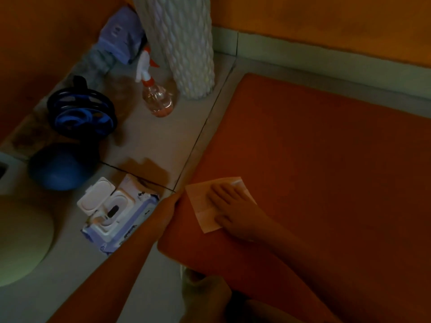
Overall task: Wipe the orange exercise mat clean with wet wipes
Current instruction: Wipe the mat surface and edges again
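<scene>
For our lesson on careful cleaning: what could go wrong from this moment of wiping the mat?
The wipes pack lies with its lid open, so the remaining wipes may dry out. The wet wipe under the flat right hand could bunch or fold as it slides over the orange mat, cleaning less.

- Mat (314, 159): plain orange.
- Wet wipe (198, 197), on the mat: pale cream.
- Wipes pack (112, 217), left of the mat: lilac-blue wrapper, white lid.
- Spray bottle (156, 94), left of the mat: clear body, pinkish liquid, orange-red collar, white trigger.
- Roll (184, 43), by the mat's far left corner: white, quilted diamond pattern.
- Wheel (81, 113), further left of the mat: black and blue.
- Floor (151, 141): grey tiles, dark joints.
- Wall (326, 19) beyond the mat: orange.
</scene>
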A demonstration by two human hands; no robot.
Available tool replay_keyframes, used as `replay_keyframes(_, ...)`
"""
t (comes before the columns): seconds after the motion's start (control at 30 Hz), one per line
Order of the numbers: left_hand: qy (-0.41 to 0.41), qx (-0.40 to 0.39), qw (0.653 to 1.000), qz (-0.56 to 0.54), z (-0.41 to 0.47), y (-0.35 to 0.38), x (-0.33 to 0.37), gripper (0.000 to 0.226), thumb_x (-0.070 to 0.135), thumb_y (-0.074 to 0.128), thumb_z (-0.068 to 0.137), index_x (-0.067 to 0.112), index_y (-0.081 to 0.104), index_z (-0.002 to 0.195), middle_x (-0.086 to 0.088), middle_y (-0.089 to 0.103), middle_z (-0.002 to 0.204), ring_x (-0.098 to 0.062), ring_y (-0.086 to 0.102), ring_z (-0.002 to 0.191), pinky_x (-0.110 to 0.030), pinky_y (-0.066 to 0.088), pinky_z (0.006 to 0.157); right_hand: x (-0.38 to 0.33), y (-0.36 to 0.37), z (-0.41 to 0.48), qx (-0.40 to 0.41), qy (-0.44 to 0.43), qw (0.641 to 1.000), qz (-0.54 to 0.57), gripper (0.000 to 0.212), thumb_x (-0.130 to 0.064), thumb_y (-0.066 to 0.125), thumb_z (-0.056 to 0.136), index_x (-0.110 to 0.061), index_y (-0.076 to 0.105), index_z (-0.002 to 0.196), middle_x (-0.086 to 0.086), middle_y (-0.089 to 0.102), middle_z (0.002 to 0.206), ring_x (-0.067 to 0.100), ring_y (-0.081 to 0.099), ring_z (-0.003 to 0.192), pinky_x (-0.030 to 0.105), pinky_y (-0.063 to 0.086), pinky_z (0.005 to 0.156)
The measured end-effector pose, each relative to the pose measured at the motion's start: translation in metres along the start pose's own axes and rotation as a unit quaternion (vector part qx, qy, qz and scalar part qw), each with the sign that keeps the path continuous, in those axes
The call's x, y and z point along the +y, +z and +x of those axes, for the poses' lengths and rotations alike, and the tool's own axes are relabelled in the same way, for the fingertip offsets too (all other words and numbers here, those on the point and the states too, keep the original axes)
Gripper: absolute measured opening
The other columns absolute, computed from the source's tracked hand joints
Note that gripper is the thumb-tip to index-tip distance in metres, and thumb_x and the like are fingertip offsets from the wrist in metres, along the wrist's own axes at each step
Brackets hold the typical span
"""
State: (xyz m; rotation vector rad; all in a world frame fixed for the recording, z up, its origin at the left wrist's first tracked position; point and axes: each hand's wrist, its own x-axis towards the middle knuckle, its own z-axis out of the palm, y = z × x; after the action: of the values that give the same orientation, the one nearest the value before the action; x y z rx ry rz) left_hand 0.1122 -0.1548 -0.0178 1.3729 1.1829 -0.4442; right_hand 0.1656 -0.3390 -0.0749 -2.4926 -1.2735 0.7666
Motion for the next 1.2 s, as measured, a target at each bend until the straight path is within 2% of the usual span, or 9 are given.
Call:
replay_keyframes(0.27,-0.07,-0.026,0.997,-0.004,0.017,-0.005,0.013,0.039,0.017,0.038,0.103,-0.005,0.051,0.132,-0.028,0.05,0.135,-0.04,0.053,0.116,-0.039,0.043,0.088,0.015,-0.024,0.034,0.034,-0.045,0.998,-0.026,0.08,-0.056,0.007,0.082,-0.021,0.01,0.154,0.005,-0.003,0.161,0.024,-0.009,0.148,0.042,-0.017,0.112)
replay_keyframes(0.4,-0.098,-0.024,0.995,0.007,0.026,-0.004,0.017,0.031,0.019,0.039,0.102,0.003,0.065,0.097,-0.019,0.061,0.098,-0.032,0.059,0.087,-0.035,0.045,0.073,0.014,-0.013,0.031,0.025,-0.07,0.997,0.032,0.07,-0.048,0.012,0.089,-0.022,0.006,0.154,0.0,-0.005,0.161,0.021,-0.017,0.145,0.037,-0.021,0.112)
replay_keyframes(0.5,-0.102,-0.013,0.995,-0.01,0.024,-0.003,0.016,0.036,0.015,0.037,0.103,-0.006,0.054,0.127,-0.026,0.054,0.128,-0.039,0.053,0.117,-0.041,0.042,0.094,0.012,0.006,0.01,0.023,-0.102,0.993,0.054,0.061,-0.038,0.021,0.096,-0.02,0.014,0.153,0.001,0.003,0.16,0.021,-0.012,0.147,0.04,-0.013,0.118)
replay_keyframes(0.63,-0.059,-0.018,0.998,-0.005,0.007,-0.003,0.009,0.03,0.023,0.043,0.102,0.004,0.065,0.092,-0.009,0.066,0.078,-0.017,0.062,0.062,-0.026,0.049,0.056,0.015,0.013,-0.033,0.015,-0.146,0.988,0.045,0.059,-0.036,0.026,0.097,-0.021,0.014,0.152,0.0,0.007,0.159,0.017,-0.01,0.146,0.035,-0.012,0.116)
replay_keyframes(0.73,0.019,0.031,0.999,0.01,-0.006,-0.007,-0.002,0.042,0.016,0.042,0.102,-0.024,0.054,0.113,-0.032,0.061,0.065,-0.006,0.051,0.032,-0.015,0.041,0.038,0.016,0.008,-0.042,-0.01,-0.144,0.989,0.023,0.064,-0.057,0.007,0.095,-0.025,0.003,0.149,-0.004,-0.005,0.157,0.022,-0.011,0.147,0.035,-0.016,0.116)
replay_keyframes(0.83,0.033,0.031,0.999,-0.019,-0.016,-0.014,-0.022,0.05,0.023,0.038,0.104,-0.021,0.045,0.126,-0.043,0.054,0.11,-0.011,0.056,0.053,-0.023,0.045,0.053,-0.009,0.009,-0.03,0.0,-0.133,0.991,0.005,0.082,-0.069,-0.015,0.082,-0.025,0.001,0.149,-0.002,-0.012,0.156,0.027,-0.016,0.144,0.039,-0.017,0.113)
replay_keyframes(1.0,-0.024,-0.005,0.992,-0.12,-0.012,-0.021,-0.032,0.047,0.032,0.025,0.105,-0.001,0.058,0.101,-0.031,0.048,0.13,-0.024,0.068,0.094,-0.031,0.051,0.072,-0.069,0.025,-0.004,0.071,-0.182,0.981,0.012,0.056,-0.037,0.029,0.094,-0.013,0.046,0.141,0.013,0.04,0.149,0.035,0.031,0.14,0.048,0.011,0.117)
replay_keyframes(1.07,-0.024,-0.034,0.993,-0.111,-0.009,-0.024,-0.037,0.049,0.033,0.021,0.105,0.0,0.05,0.128,-0.023,0.041,0.142,-0.032,0.049,0.127,-0.037,0.042,0.094,-0.068,0.031,-0.014,0.059,-0.187,0.981,0.002,0.054,-0.037,0.025,0.098,-0.012,0.047,0.14,0.013,0.042,0.147,0.032,0.027,0.14,0.045,0.011,0.118)
replay_keyframes(1.2,0.0,-0.044,0.995,-0.086,0.0,-0.025,-0.048,0.048,0.034,0.027,0.104,0.002,0.049,0.132,-0.019,0.056,0.123,-0.025,0.057,0.095,-0.035,0.045,0.074,-0.024,0.039,-0.05,0.076,-0.202,0.976,-0.025,0.053,-0.044,0.013,0.104,-0.016,0.03,0.146,0.01,0.03,0.153,0.023,0.011,0.143,0.036,-0.003,0.118)
